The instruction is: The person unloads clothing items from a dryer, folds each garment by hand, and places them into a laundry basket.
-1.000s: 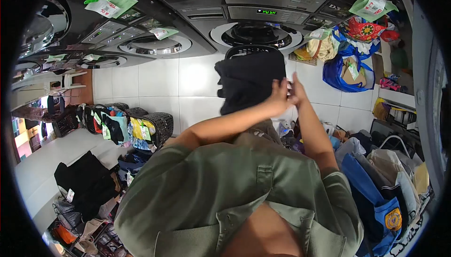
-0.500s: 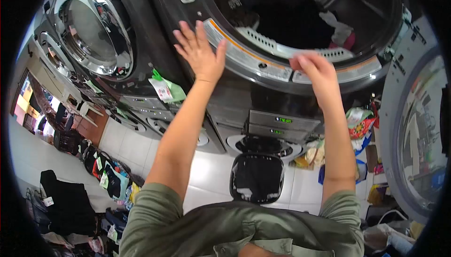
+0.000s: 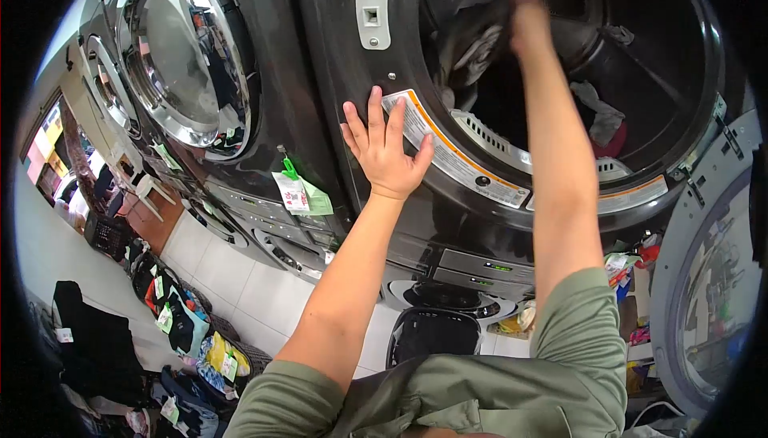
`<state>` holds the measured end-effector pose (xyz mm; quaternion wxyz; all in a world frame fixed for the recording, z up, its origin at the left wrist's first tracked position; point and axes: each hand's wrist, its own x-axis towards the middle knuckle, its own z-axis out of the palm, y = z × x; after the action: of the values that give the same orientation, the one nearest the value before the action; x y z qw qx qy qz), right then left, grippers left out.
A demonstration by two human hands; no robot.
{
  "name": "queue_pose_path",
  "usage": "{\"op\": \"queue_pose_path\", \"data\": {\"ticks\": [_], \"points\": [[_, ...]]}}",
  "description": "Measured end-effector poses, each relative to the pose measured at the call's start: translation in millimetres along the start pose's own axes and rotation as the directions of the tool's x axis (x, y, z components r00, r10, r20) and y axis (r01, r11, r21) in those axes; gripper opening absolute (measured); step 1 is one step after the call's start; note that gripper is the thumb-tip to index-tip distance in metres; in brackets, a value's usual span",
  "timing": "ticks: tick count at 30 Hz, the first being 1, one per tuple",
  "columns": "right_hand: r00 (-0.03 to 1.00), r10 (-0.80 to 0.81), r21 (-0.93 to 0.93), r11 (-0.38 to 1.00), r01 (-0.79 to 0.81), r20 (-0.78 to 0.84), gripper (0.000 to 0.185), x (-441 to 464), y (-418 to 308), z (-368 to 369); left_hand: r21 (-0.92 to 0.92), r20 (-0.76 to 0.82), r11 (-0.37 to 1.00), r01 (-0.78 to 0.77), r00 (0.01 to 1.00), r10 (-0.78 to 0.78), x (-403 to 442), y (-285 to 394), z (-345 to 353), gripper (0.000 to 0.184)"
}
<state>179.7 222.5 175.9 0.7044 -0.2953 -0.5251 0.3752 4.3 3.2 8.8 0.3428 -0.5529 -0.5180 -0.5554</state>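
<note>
Inside the open drum of the dark dryer [image 3: 360, 86], my right hand [image 3: 530, 26] grips a dark garment [image 3: 474, 46] with a greyish print. The garment hangs on the left side of the drum, lifted and partly blurred. My fingers on it are smeared by motion. Outside the opening, my left hand [image 3: 387, 148] is spread against the dryer's front, beside the orange-edged label [image 3: 460, 154]. It holds nothing. A grey cloth [image 3: 598, 114] and a dark red piece [image 3: 612, 142] lie at the drum's lower right. My forearm covers part of the drum's rim.
The dryer's round door [image 3: 704, 286] stands wide on the right. A black laundry basket [image 3: 436, 330] with dark cloth is on the floor below. Another dryer [image 3: 188, 58] stands at left, with tagged clothes [image 3: 184, 318] in baskets along the left wall.
My right hand has gone from the drum's rim up and into the drum, and now has a dark garment. My left hand stays spread near the label. The view has shifted.
</note>
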Motion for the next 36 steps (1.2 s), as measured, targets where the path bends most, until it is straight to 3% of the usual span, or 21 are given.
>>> {"op": "queue_pose_path", "data": {"ticks": [2, 3, 8, 10, 12, 14, 16, 18, 19, 20, 22, 23, 24, 25, 27, 30, 31, 32, 33, 35, 36], "points": [[0.982, -0.187, 0.374, 0.912, 0.166, 0.018, 0.026, 18.0, -66.0, -45.0, 0.000, 0.004, 1.000, 0.009, 1.000, -0.009, -0.1, 0.5, -1.0, 0.057], [0.948, -0.216, 0.651, 0.759, 0.012, 0.233, 0.026, 2.6, -102.5, -62.2, 0.013, -0.006, 1.000, 0.003, 1.000, -0.003, -0.1, 0.4, -0.7, 0.062], [0.881, -0.348, 0.544, 0.829, 0.129, 0.321, 0.026, -181.7, -239.2, -86.9, 0.062, 0.129, 0.993, 0.097, 0.986, -0.104, 6.4, 36.3, -21.2, 0.095], [0.849, -0.201, 0.481, 0.874, -0.070, 0.488, 0.025, -200.8, -244.5, -130.3, -0.360, 0.062, 0.917, 0.170, 0.985, -0.159, 14.2, 74.4, -34.5, 0.114], [0.756, -0.173, 0.493, 0.842, -0.219, 0.632, 0.027, -232.1, -252.3, -150.8, -0.675, -0.074, 0.733, -0.091, 0.996, 0.055, 40.5, 110.2, -39.6, 0.125], [0.755, -0.165, 0.451, 0.872, -0.189, 0.635, 0.029, -258.7, -266.9, -171.3, -0.630, 0.149, 0.764, -0.142, 0.943, 0.298, 60.6, 148.5, -57.2, 0.100], [0.778, -0.232, 0.484, 0.869, -0.104, 0.584, 0.029, -273.7, -277.0, -199.0, -0.790, 0.583, 0.520, 0.324, 0.658, 0.476, 58.0, 170.3, -37.1, 0.059], [0.778, -0.329, 0.582, 0.811, -0.058, 0.535, 0.032, -309.1, -270.6, -198.0, -0.885, 0.459, 0.135, 0.445, 0.788, 0.410, 58.4, 200.3, -55.0, 0.029], [0.918, -0.365, 0.348, 0.890, 0.295, 0.154, 0.035, -340.2, -260.0, -187.0, -0.701, 0.713, 0.303, 0.645, 0.637, 0.293, 75.5, 211.7, -92.4, 0.022], [0.848, -0.480, -0.038, 0.874, 0.484, -0.226, 0.039, -366.7, -244.1, -185.1, -0.806, 0.586, 0.073, 0.587, 0.776, 0.234, 76.5, 222.4, -96.9, 0.018], [0.864, -0.429, -0.681, 0.717, 0.147, -0.264, 0.077, -416.8, -179.6, -180.2, -0.570, 0.614, -0.501, 0.651, 0.743, 0.267, 91.2, 247.6, -120.8, 0.021], [0.871, -0.402, -0.866, 0.497, -0.052, -0.283, 0.101, -442.4, -147.5, -177.8, -0.726, 0.608, -0.367, 0.581, 0.792, 0.052, 77.2, 253.7, -109.4, 0.021], [0.903, -0.278, -0.673, 0.740, -0.017, -0.328, 0.117, -456.3, -106.1, -180.7, -0.537, 0.766, -0.437, 0.722, 0.634, 0.107, 69.4, 260.1, -131.1, 0.024], [0.884, -0.125, -0.632, 0.744, -0.217, -0.451, 0.109, -474.2, -59.9, -191.6, -0.421, 0.809, -0.510, 0.750, 0.565, 0.164, 55.1, 262.4, -144.8, 0.025], [0.954, 0.238, -0.538, 0.788, -0.299, -0.181, 0.076, -509.1, 3.5, -245.0, -0.212, 0.873, -0.590, 0.779, 0.422, 0.243, 20.3, 253.3, -154.4, 0.026], [0.946, 0.176, -0.476, 0.830, -0.291, -0.271, 0.046, -533.4, 7.7, -299.6, -0.037, 0.942, -0.568, 0.822, 0.218, 0.254, -8.7, 185.2, -168.0, 0.026], [0.749, 0.532, 0.255, 0.847, -0.467, -0.395, 0.038, -525.1, 18.1, -348.9, -0.034, 0.926, -0.525, 0.850, 0.224, 0.303, -24.1, 141.5, -158.4, 0.026], [0.776, 0.431, -0.050, 0.860, -0.508, -0.461, 0.036, -517.2, -31.4, -354.1, -0.025, 0.909, -0.481, 0.877, 0.220, 0.355, -38.2, 102.9, -147.3, 0.026], [0.683, 0.473, 0.182, 0.872, -0.455, -0.556, 0.030, -504.7, -61.7, -357.8, -0.099, 0.937, -0.373, 0.923, 0.213, 0.278, -44.5, 86.5, -150.0, 0.027], [0.835, 0.162, -0.103, 0.962, -0.252, -0.525, 0.019, -489.1, -96.6, -391.1, -0.129, 0.965, -0.254, 0.959, 0.181, 0.192, -68.5, 62.3, -163.6, 0.030], [0.806, 0.099, -0.157, 0.960, -0.231, -0.583, 0.019, -479.5, -137.7, -356.5, -0.219, 0.966, 0.173, 0.960, 0.189, 0.176, -82.0, 50.1, -168.3, 0.032]]}}
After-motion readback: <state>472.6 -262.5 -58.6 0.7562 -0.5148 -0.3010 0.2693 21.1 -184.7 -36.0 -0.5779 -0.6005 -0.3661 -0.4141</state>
